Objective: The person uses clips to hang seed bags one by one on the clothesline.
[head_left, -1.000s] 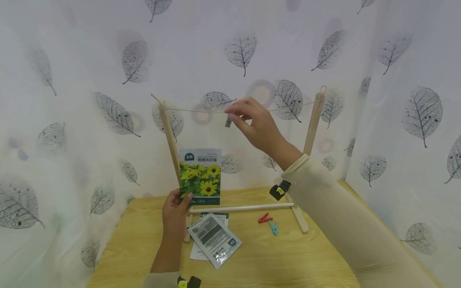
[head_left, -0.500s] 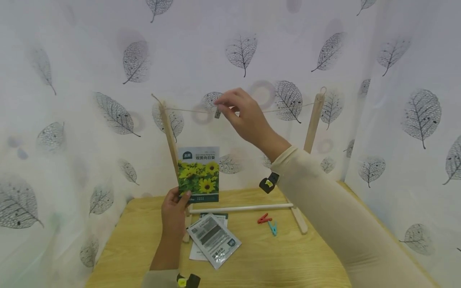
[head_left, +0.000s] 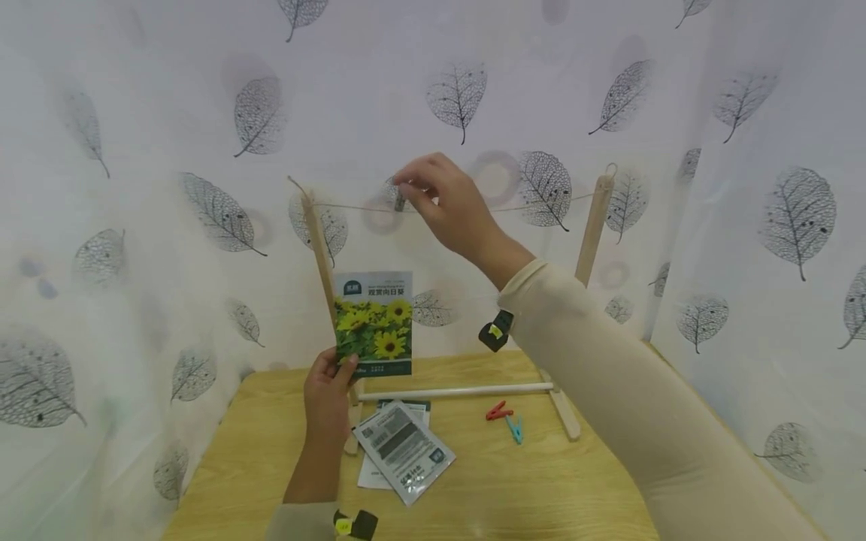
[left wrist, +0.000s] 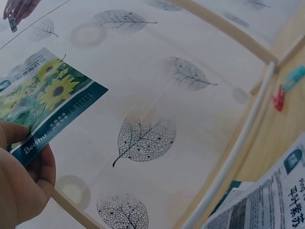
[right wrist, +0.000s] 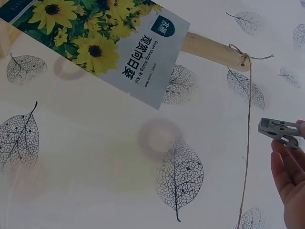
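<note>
My left hand [head_left: 328, 402] holds a sunflower seed packet [head_left: 374, 324] upright by its lower left corner, thumb on the printed front. Above it, my right hand [head_left: 452, 207] pinches a small grey clothespin [right wrist: 279, 129] between thumb and fingers. A thin string [right wrist: 248, 129] runs between two wooden posts; the clothespin's tip points toward it with a small gap in the right wrist view. The packet's top edge hangs below the string [head_left: 345, 207] in the head view.
Other seed packets [head_left: 406, 451] lie overlapped on the wooden table [head_left: 541, 488]. A red clothespin [head_left: 498, 411] and a blue clothespin [head_left: 514, 430] lie to their right. The left post [head_left: 318, 248], right post [head_left: 594, 233] and a white crossbar [head_left: 460, 391] form the frame.
My right hand has moved left and slightly up along the string with the grey clothespin. The seed packet in my left hand has risen a little.
</note>
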`<state>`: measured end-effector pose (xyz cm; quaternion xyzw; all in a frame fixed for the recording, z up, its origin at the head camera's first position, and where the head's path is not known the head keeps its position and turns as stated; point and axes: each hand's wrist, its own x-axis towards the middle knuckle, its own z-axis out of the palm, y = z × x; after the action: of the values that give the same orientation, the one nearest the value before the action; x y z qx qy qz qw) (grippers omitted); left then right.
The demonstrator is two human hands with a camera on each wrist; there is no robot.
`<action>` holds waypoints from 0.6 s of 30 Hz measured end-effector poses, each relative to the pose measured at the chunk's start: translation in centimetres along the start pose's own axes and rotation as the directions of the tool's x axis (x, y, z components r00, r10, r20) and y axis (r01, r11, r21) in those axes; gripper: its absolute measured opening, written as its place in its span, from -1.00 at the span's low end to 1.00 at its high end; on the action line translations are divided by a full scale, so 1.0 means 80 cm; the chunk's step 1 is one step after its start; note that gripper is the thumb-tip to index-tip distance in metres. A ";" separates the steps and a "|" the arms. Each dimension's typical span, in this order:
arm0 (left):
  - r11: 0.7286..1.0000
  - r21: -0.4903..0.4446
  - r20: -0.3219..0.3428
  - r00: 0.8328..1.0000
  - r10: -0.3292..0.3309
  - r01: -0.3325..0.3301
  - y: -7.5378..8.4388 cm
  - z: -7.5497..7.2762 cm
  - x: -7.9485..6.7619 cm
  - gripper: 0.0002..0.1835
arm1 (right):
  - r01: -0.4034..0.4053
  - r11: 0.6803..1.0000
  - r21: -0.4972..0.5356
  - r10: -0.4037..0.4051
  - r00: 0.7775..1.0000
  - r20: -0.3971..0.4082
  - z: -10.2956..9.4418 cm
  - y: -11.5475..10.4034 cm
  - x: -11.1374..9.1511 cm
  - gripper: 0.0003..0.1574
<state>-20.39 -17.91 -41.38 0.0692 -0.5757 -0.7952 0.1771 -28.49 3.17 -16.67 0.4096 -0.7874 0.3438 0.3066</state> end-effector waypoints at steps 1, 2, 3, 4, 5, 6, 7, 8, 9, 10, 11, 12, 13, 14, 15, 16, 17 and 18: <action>1.000 -0.006 -0.003 1.000 0.002 -0.002 0.001 0.001 0.000 -0.70 | -0.002 1.000 -0.001 0.002 1.000 0.002 0.000 -0.001 0.001 -0.74; 1.000 -0.014 -0.006 1.000 0.005 -0.005 0.001 0.001 0.001 -0.71 | -0.004 1.000 -0.004 0.004 1.000 0.002 0.001 -0.002 0.003 -0.74; 1.000 -0.019 -0.007 1.000 0.008 -0.008 0.002 0.001 0.001 -0.72 | -0.004 1.000 -0.006 0.004 1.000 0.002 0.001 -0.003 0.004 -0.74; 1.000 -0.027 -0.009 1.000 0.012 -0.013 0.002 0.001 0.001 -0.73 | -0.004 1.000 -0.007 0.004 1.000 0.003 0.002 -0.004 0.005 -0.74; 0.999 -0.034 -0.011 1.000 0.018 -0.018 0.002 0.002 0.002 -0.73 | -0.006 1.000 -0.008 0.006 1.000 0.005 0.003 -0.005 0.006 -0.74; 0.999 -0.037 -0.011 1.000 0.022 -0.023 0.003 0.002 0.002 -0.73 | -0.006 1.000 -0.009 0.007 1.000 0.006 0.004 -0.005 0.007 -0.74; 0.999 -0.038 -0.011 1.000 0.024 -0.024 0.003 0.002 0.002 -0.73 | -0.013 1.000 -0.011 0.014 1.000 0.009 0.005 -0.006 0.008 -0.75; 0.999 -0.038 -0.012 1.000 0.026 -0.026 0.004 0.002 0.003 -0.73 | -0.014 1.000 -0.013 0.014 1.000 0.009 0.006 -0.007 0.008 -0.75; 0.999 -0.037 -0.014 1.000 0.028 -0.028 0.004 0.002 0.003 -0.72 | -0.015 1.000 -0.012 0.015 1.000 0.009 0.007 -0.008 0.010 -0.75; 0.999 -0.035 -0.015 0.999 0.029 -0.030 0.005 0.002 0.003 -0.72 | -0.015 1.000 -0.012 0.015 1.000 0.010 0.008 -0.008 0.011 -0.75; 0.999 -0.031 -0.015 0.999 0.028 -0.029 0.005 0.002 0.003 -0.72 | -0.016 1.000 -0.011 0.016 1.000 0.011 0.009 -0.009 0.012 -0.76; 0.999 -0.027 -0.014 1.000 0.026 -0.027 0.006 0.002 0.003 -0.72 | -0.016 1.000 -0.009 0.016 1.000 0.012 0.010 -0.010 0.013 -0.76; 0.999 -0.024 -0.013 1.000 0.025 -0.026 0.006 0.002 0.003 -0.71 | -0.015 1.000 -0.007 0.015 1.000 0.013 0.011 -0.010 0.014 -0.76; 0.999 -0.021 -0.012 1.000 0.024 -0.024 0.007 0.002 0.003 -0.71 | -0.009 1.000 -0.005 0.009 1.000 0.013 0.012 -0.010 0.015 -0.76; 1.000 -0.019 -0.010 1.000 0.023 -0.023 0.008 0.002 0.003 -0.71 | -0.006 1.000 -0.006 0.006 1.000 0.014 0.013 -0.010 0.016 -0.76; 1.000 -0.020 -0.009 1.000 0.024 -0.024 0.009 0.002 0.004 -0.70 | -0.003 1.000 -0.006 0.003 1.000 0.017 0.014 -0.010 0.017 -0.76; 1.000 -0.018 -0.008 1.000 0.022 -0.022 0.009 0.003 0.004 -0.69 | -0.001 1.000 -0.006 0.001 1.000 0.019 0.016 -0.010 0.018 -0.76; 1.000 -0.017 -0.009 1.000 0.020 -0.020 0.010 0.003 0.004 -0.69 | 0.000 1.000 -0.007 0.000 1.000 0.021 0.017 -0.010 0.019 -0.76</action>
<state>-20.62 -18.01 -40.49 0.0651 -0.5690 -0.7978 0.1882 -28.80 1.15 -16.07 0.4122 -0.7917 0.3368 0.2998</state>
